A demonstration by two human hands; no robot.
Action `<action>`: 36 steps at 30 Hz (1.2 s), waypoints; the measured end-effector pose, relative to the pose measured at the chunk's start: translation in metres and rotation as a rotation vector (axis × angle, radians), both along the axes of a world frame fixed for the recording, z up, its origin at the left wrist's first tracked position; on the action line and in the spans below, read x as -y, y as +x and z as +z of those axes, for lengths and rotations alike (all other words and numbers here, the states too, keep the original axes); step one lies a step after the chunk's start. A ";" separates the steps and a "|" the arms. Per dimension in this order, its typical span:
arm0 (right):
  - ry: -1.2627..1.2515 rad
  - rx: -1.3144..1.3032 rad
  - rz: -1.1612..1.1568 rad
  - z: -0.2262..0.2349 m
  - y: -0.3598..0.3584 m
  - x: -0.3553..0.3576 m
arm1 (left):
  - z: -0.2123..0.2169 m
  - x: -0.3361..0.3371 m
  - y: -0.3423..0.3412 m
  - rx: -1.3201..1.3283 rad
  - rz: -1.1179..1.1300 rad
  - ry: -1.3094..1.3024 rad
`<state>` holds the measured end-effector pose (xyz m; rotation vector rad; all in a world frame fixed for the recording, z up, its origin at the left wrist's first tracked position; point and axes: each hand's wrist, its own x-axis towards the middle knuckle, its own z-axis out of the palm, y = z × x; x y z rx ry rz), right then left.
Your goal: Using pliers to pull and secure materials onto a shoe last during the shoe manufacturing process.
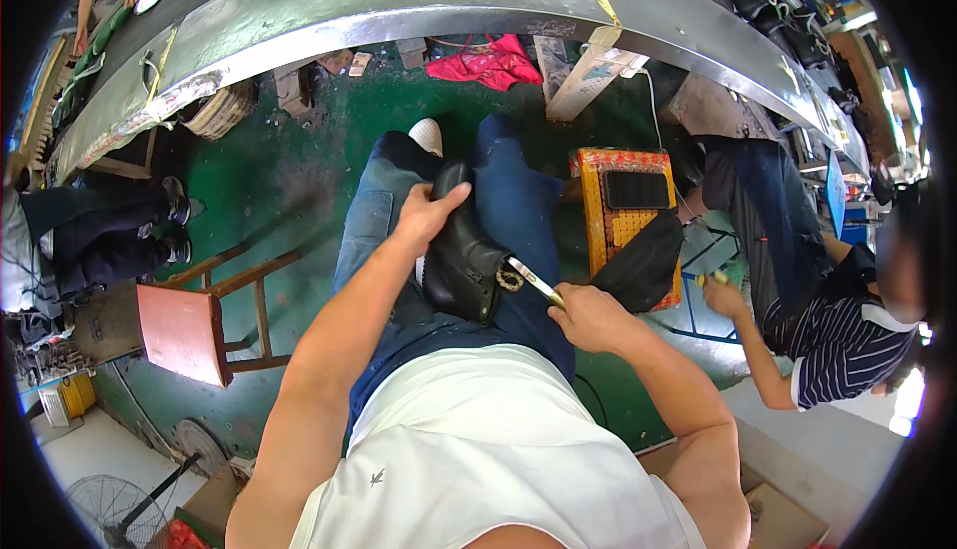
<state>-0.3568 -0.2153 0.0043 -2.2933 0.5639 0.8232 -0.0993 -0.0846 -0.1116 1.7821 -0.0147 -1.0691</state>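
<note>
A black leather boot [461, 262] lies across my lap, its toe pointing away from me and its opening towards my body. My left hand [431, 214] is closed round the front part of the boot, thumb over its upper. My right hand [590, 317] grips a slim silver tool [535, 281], whose kind I cannot make out. The tool's far end reaches the side of the boot near its opening. Beside that end is a small brownish ring-like piece [510, 280]; whether it belongs to the tool or the boot I cannot tell.
An orange seat [590, 212] at my right bears a dark phone [639, 189] and black material [640, 268]. A metal-edged bench [399, 9] crosses ahead. A wooden stool [181, 334] stands left. Other people are at both sides, one seated close on the right.
</note>
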 end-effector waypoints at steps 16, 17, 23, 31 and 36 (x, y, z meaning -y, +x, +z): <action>0.356 0.282 -0.351 0.047 -0.073 -0.014 | -0.048 -0.009 0.026 -0.267 0.170 -0.081; 0.351 0.296 -0.347 0.038 -0.068 -0.016 | -0.049 -0.011 0.026 -0.299 0.217 -0.123; 0.467 0.714 -0.582 -0.029 -0.021 -0.026 | 0.001 -0.023 0.016 -0.640 0.444 -0.623; 0.846 0.927 -0.628 0.009 0.055 -0.018 | 0.010 -0.081 -0.044 0.924 0.054 -0.034; 1.000 0.620 -0.668 0.028 0.074 0.033 | 0.142 -0.099 -0.057 1.446 -0.797 -0.090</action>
